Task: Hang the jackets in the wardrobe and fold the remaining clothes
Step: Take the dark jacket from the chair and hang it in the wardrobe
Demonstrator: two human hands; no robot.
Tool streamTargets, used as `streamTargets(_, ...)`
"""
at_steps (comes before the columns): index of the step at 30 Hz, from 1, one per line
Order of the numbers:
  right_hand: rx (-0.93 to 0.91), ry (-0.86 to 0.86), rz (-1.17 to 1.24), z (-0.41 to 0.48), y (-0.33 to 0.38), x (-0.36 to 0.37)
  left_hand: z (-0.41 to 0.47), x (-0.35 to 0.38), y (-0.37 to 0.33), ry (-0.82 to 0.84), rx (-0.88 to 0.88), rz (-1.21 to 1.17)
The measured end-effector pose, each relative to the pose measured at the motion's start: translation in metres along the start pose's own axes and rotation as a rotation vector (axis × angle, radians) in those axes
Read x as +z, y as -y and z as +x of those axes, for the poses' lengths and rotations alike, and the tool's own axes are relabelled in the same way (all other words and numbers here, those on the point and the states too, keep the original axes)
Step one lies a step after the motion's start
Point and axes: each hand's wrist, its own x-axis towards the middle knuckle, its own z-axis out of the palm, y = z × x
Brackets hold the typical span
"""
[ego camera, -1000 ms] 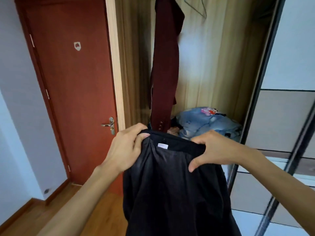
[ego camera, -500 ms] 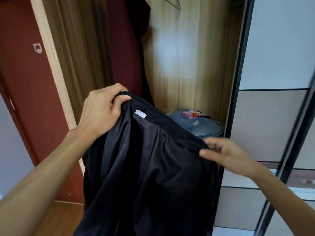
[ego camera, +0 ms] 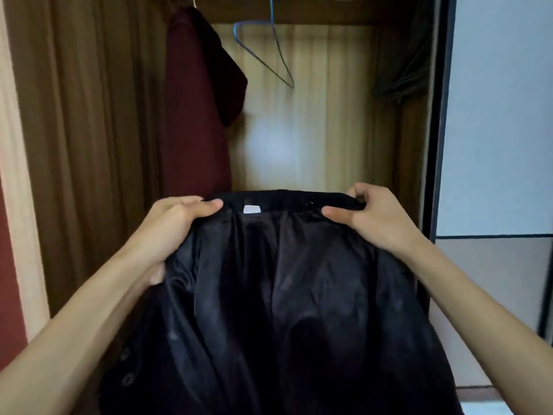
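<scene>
I hold a black jacket point(ego camera: 281, 295) up in front of the open wardrobe point(ego camera: 329, 130), its shiny lining and a small white label facing me. My left hand point(ego camera: 176, 226) grips the collar at its left end and my right hand point(ego camera: 377, 214) grips it at the right end, so the collar is stretched level between them. A dark red jacket point(ego camera: 197, 115) hangs inside the wardrobe at the upper left. To its right an empty blue wire hanger point(ego camera: 269, 52) hangs from the rail, above and behind the black jacket.
The wardrobe's wooden left side wall point(ego camera: 89, 145) stands at the left. Its sliding door with a dark frame point(ego camera: 437, 145) and pale panels borders the opening on the right. A strip of red door point(ego camera: 9, 280) shows at the far left.
My view has risen and moved closer to the wardrobe. My right hand has lifted and closed on the collar, which now lies level between both hands. The blue clothes pile is out of sight.
</scene>
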Motion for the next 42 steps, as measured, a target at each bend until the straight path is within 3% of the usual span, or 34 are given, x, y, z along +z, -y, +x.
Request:
streamTargets(6, 0.046, 0.188, -0.225, 0.057, -0.001, 0.003, 0.065, 0.033, -0.028, 0.154, -0.049, -0.061)
streamTargets(10, 0.118, 0.364, -0.236, 0.079, -0.002, 0.017, 0.102, 0.051, -0.031, 0.181, -0.072, -0.100)
streamTargets(12, 0.085, 0.273, -0.252, 0.095, 0.007, 0.027, 0.115, 0.059, -0.027, 0.200, -0.077, -0.097)
streamTargets(14, 0.020, 0.077, -0.241, 0.119, 0.020, 0.036, 0.124, 0.063, -0.021, 0.230, -0.080, -0.071)
streamTargets(18, -0.071, -0.172, 0.002, 0.175, 0.069, 0.045, 0.135, 0.061, -0.008, 0.297, -0.097, -0.060)
streamTargets(23, -0.077, -0.242, 0.173, 0.245, 0.154, 0.055, 0.145, 0.046, 0.001, 0.331, -0.099, -0.074)
streamTargets(26, -0.118, -0.187, 0.203, 0.267, 0.196, 0.069, 0.151, 0.032, 0.005, 0.336, -0.093, -0.058)
streamTargets(32, -0.099, -0.108, -0.050, 0.314, 0.230, 0.096, 0.156, 0.010, 0.018, 0.340, -0.031, -0.043)
streamTargets(38, -0.225, -0.433, 0.310, 0.328, 0.218, 0.094, 0.159, -0.014, 0.023, 0.340, -0.023, -0.057)
streamTargets(42, -0.316, -0.503, 0.382, 0.316, 0.208, 0.093, 0.157, -0.018, 0.021, 0.362, -0.015, -0.034)
